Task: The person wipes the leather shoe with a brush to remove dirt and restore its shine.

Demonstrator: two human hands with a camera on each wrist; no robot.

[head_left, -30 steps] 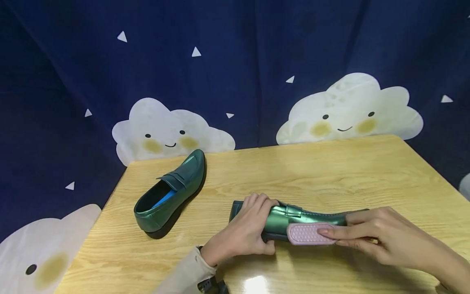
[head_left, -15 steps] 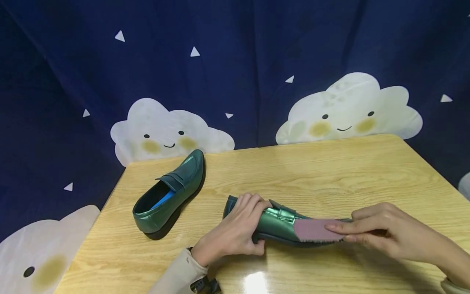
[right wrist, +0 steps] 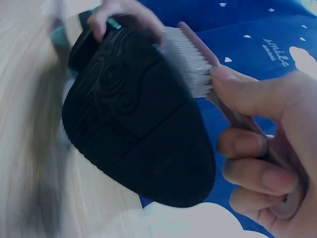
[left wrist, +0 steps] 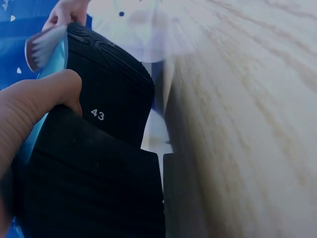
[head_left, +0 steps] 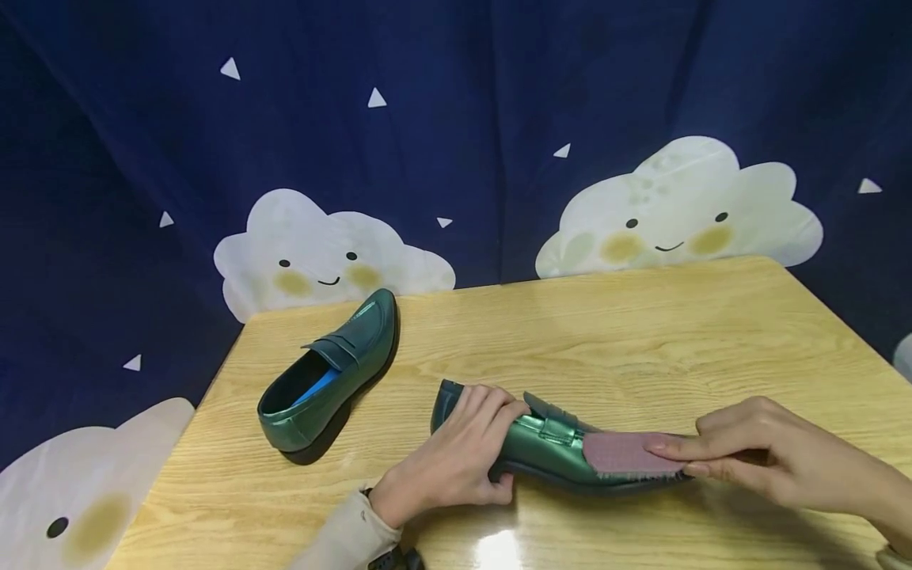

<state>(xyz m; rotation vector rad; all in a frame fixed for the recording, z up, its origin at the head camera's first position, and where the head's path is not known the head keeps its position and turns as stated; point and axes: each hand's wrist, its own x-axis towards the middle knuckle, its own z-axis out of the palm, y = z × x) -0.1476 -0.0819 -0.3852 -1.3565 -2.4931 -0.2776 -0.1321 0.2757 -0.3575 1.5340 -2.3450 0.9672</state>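
Observation:
A shiny green loafer is tipped on its side, its toe pointing right. Around its heel end my left hand grips it, fingers over the top and thumb at the sole. In the left wrist view the black sole shows the number 43. My right hand holds a pink brush by its handle, fingers curled round it in the right wrist view. The brush's pale bristles lie against the upper near the toe.
A second green loafer with a blue insole stands upright at the left of the wooden table. Behind the table hangs a dark blue curtain with white clouds and small triangles.
The brush has moved right along the loafer toward the toe, its pink back turning so the bristles face the shoe. The left hand and loafer have shifted slightly left, and the loafer has tilted.

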